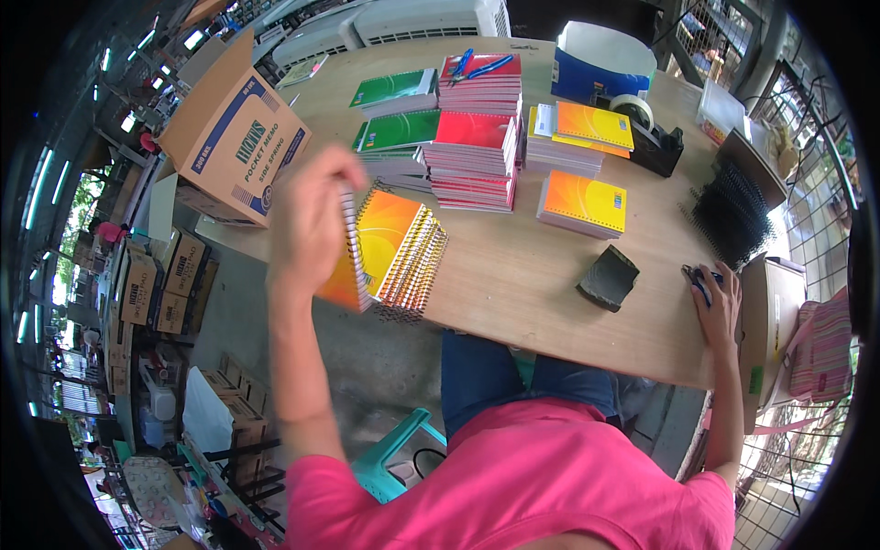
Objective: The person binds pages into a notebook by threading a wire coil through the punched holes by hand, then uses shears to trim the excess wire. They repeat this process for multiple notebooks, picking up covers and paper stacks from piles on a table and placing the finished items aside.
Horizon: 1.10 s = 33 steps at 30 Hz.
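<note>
While my right hand (721, 301) lies on the surface (513, 284) near its right end, its fingers curl around a small blue-handled tool (703, 286). My left hand (316, 215) is up on the other side, right by an orange notebook (341, 286) with a wire coil down its edge. This hand is so blurry that I cannot tell if its fingers are tight on the notebook. The notebook tilts at the near edge of the surface, just left of a pile of coiled notebooks (385, 229). Farther back, red books (472, 131) sit in tall piles beside green books (396, 130), and blue pliers (477, 69) lie on the back red pile. Yellow books (587, 200) are to the right of the red ones. A dark block (609, 278) sits between them and my right hand. A big brown box (240, 142) stands open past my left hand.
</note>
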{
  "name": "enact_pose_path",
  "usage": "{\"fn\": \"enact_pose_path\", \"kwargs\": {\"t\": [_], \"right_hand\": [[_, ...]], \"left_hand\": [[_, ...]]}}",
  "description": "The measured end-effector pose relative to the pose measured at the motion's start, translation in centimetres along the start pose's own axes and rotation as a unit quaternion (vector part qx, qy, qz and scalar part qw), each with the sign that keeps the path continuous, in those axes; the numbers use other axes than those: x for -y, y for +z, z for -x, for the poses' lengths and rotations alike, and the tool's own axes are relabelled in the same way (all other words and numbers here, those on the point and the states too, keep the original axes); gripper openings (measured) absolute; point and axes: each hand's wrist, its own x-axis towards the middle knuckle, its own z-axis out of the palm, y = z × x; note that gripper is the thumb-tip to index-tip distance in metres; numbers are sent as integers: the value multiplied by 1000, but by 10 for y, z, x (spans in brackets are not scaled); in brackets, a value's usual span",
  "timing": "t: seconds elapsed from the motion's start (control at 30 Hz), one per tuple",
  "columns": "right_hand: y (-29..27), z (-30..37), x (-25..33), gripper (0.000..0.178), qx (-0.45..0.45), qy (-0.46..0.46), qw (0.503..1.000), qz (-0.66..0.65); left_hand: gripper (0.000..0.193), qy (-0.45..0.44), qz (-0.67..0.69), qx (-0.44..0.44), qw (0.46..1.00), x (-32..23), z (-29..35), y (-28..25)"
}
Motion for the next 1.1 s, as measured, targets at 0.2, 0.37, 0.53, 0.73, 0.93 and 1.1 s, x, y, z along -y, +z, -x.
{"fn": "enact_pose_path", "kwargs": {"t": [0.2, 0.37, 0.53, 0.73, 0.93, 1.1], "right_hand": [[23, 7, 7, 43, -32, 38, 997, -60], [13, 8, 16, 51, -50, 47, 996, 61], [-22, 1, 144, 82, 30, 13, 965, -258], [-9, -6, 103, 54, 26, -33, 985, -165], [-11, -78, 134, 66, 72, 237, 768, -591], [69, -173, 121, 72, 293, 145, 790, -518]], "left_hand": [[10, 109, -47, 190, 975, 67, -27, 65], [16, 121, -72, 122, 983, 85, -16, 85], [25, 195, -96, -15, 976, 4, -21, 91], [51, -174, 320, 81, 928, 7, 13, 209], [81, -348, 390, 71, 850, 49, -13, 294], [48, -390, 598, 146, 685, 11, 8, 304]]}}
